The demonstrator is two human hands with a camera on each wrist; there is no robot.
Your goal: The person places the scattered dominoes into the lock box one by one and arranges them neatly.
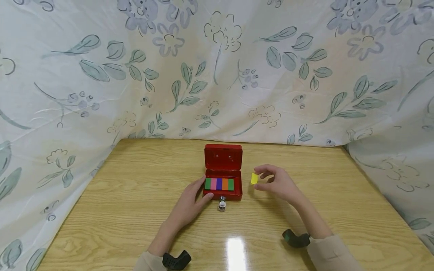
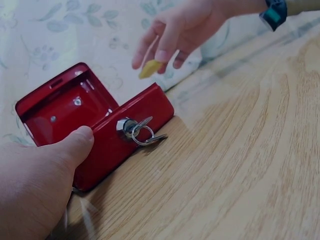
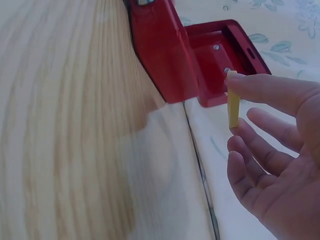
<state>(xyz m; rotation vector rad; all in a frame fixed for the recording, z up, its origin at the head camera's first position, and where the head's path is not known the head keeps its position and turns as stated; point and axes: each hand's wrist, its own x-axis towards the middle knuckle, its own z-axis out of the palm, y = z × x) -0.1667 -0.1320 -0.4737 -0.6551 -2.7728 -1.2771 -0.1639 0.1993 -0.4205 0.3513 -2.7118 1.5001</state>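
A small red metal cash box (image 1: 239, 192) stands on the table with its lid (image 1: 223, 157) raised. Inside, a row of coloured blocks (image 1: 219, 184) in green, pink, purple and orange fills the left and middle; a strip at the right end shows bare red. My left hand (image 1: 190, 202) holds the box by its left front corner, thumb (image 2: 80, 142) on the front rim, fingers along the left side. To the right of the box, my right hand (image 1: 278, 183) pinches a thin yellow block (image 3: 233, 100) by its ends between thumb and fingertip, raised above the table.
Keys on a ring (image 2: 144, 134) hang from the silver lock (image 1: 222, 202) on the box front. The wooden table (image 1: 142, 165) reaches back to a floral curtain (image 1: 190, 94), which also lines both sides. Each wrist wears a black device (image 1: 295, 238).
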